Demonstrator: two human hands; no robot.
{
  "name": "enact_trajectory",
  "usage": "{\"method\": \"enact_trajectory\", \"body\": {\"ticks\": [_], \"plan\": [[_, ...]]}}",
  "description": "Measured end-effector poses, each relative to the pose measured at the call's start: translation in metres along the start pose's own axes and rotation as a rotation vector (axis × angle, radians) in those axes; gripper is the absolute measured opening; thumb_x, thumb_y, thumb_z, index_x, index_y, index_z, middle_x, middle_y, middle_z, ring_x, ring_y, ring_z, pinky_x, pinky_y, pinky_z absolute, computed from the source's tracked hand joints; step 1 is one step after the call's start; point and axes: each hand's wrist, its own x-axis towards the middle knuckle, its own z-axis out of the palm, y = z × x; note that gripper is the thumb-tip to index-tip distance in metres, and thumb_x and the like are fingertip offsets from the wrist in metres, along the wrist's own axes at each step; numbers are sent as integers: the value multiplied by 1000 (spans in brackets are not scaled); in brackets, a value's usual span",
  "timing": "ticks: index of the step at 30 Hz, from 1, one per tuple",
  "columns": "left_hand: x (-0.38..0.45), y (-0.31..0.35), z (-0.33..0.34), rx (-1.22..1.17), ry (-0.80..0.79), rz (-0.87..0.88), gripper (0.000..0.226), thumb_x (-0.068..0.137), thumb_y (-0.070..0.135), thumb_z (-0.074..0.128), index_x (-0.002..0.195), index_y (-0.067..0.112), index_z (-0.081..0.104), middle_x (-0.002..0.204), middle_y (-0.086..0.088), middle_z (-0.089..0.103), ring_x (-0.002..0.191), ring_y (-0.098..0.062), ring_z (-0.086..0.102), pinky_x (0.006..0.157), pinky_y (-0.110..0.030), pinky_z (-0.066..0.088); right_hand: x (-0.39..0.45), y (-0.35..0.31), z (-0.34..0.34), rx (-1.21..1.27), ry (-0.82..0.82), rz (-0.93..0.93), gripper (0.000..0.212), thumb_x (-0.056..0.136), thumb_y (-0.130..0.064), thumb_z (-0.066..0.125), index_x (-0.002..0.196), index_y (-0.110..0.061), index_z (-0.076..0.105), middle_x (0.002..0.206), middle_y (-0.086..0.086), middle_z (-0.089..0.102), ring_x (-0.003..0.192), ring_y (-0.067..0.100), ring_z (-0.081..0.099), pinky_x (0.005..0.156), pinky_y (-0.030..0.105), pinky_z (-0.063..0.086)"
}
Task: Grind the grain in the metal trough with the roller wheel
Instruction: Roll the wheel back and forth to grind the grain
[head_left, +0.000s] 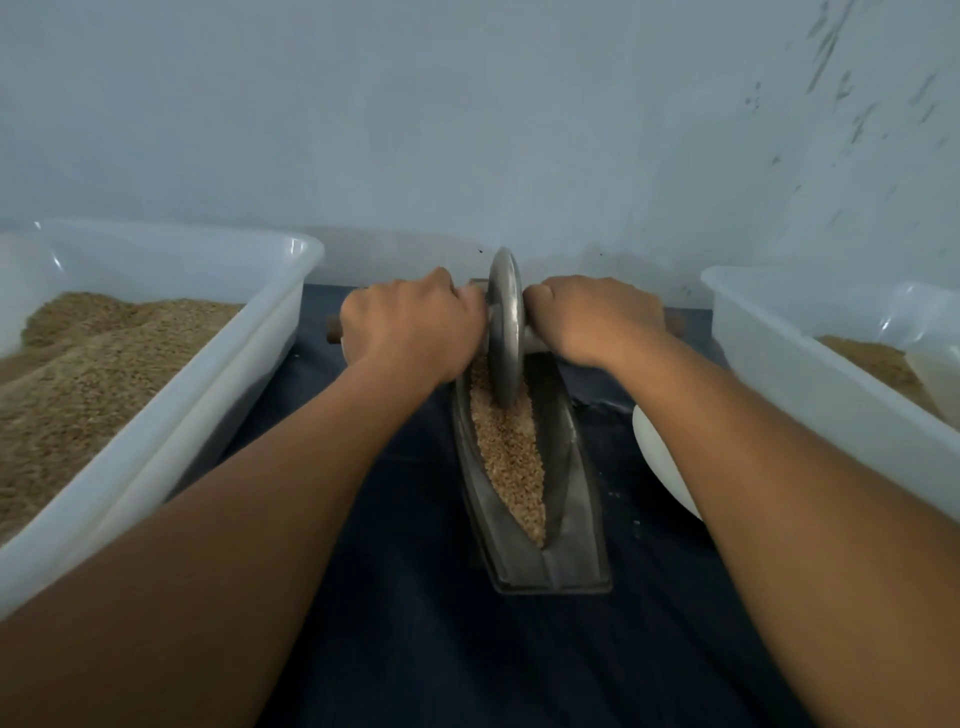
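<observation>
A narrow, boat-shaped metal trough (574, 525) lies lengthwise on a dark cloth in the middle. Brown grain (511, 457) fills its groove. A grey metal roller wheel (505, 322) stands upright in the far half of the trough, its rim down in the grain. An axle handle runs through the wheel to both sides. My left hand (410, 325) grips the handle left of the wheel, and the handle's wooden end pokes out past my fist. On the other side my right hand (592, 317) grips the handle. Both arms reach forward.
A large white plastic tub (218, 379) heaped with grain stands at the left. Another white tub (810, 384) with a little grain stands at the right. A white scoop (660, 457) lies between the trough and the right tub. A pale wall rises close behind.
</observation>
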Motion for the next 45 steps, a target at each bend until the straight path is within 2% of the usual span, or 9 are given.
{"method": "enact_trajectory", "body": {"ticks": [3, 5, 13, 20, 27, 31, 34, 39, 45], "plan": [[-15, 3, -5, 63, 72, 68, 42, 95, 43, 18, 82, 20, 49, 63, -4, 48, 53, -23, 42, 53, -32, 30, -18, 4, 2, 24, 5, 29, 48, 96, -46, 15, 79, -27, 56, 76, -2, 51, 67, 16, 44, 56, 32, 24], [-21, 4, -12, 88, 77, 113, 41, 96, 44, 17, 81, 21, 48, 62, -3, 48, 52, -22, 42, 50, -31, 22, -30, 6, 2, 41, 21, 38, 48, 97, -46, 15, 79, -28, 57, 74, -3, 50, 65, 16, 43, 60, 35, 28], [-64, -2, -36, 71, 125, 180, 36, 97, 45, 16, 90, 24, 45, 56, 0, 47, 47, -17, 42, 50, -32, 20, -83, 2, -8, 4, 99, -26, 44, 100, -40, 16, 73, -27, 48, 67, -1, 50, 61, 19, 45, 71, 41, 35], [-85, 1, -55, 43, 100, 220, 39, 98, 45, 15, 93, 24, 47, 57, 2, 46, 49, -15, 38, 68, -38, 33, -120, 4, -14, -41, 213, -80, 43, 100, -42, 10, 80, -26, 45, 64, -6, 44, 55, 15, 38, 53, 30, 15], [-100, -6, -57, 46, 128, 236, 43, 96, 45, 8, 88, 24, 45, 54, 3, 47, 46, -14, 39, 67, -37, 35, -129, 3, -16, -81, 318, -172, 49, 98, -43, 6, 82, -27, 49, 70, -5, 51, 65, 23, 48, 63, 37, 31], [-88, -9, -49, 23, 65, 217, 42, 98, 42, 10, 85, 23, 45, 59, 1, 50, 48, -17, 44, 60, -36, 34, -112, -4, -15, -54, 278, -142, 50, 97, -41, 6, 81, -25, 50, 65, -5, 49, 60, 22, 47, 71, 40, 41], [-76, -9, -40, 54, 57, 206, 43, 98, 43, 8, 86, 23, 44, 61, -1, 51, 50, -19, 45, 53, -34, 29, -94, -3, -9, -42, 228, -117, 48, 96, -40, 8, 84, -25, 52, 68, -6, 50, 59, 19, 42, 71, 39, 38], [-48, -5, -24, 89, 47, 195, 43, 97, 43, 9, 87, 23, 45, 64, -2, 49, 53, -20, 43, 54, -33, 26, -67, 2, -1, 6, 128, -70, 44, 99, -40, 16, 92, -28, 58, 85, 0, 61, 81, 27, 55, 86, 47, 43], [-8, -2, -13, 43, -96, 131, 37, 95, 46, 15, 92, 25, 45, 82, -3, 48, 71, -25, 44, 67, -41, 34, -31, 4, 6, 36, 81, -22, 41, 99, -42, 18, 92, -29, 56, 76, -2, 47, 79, 26, 47, 70, 40, 33]]}}
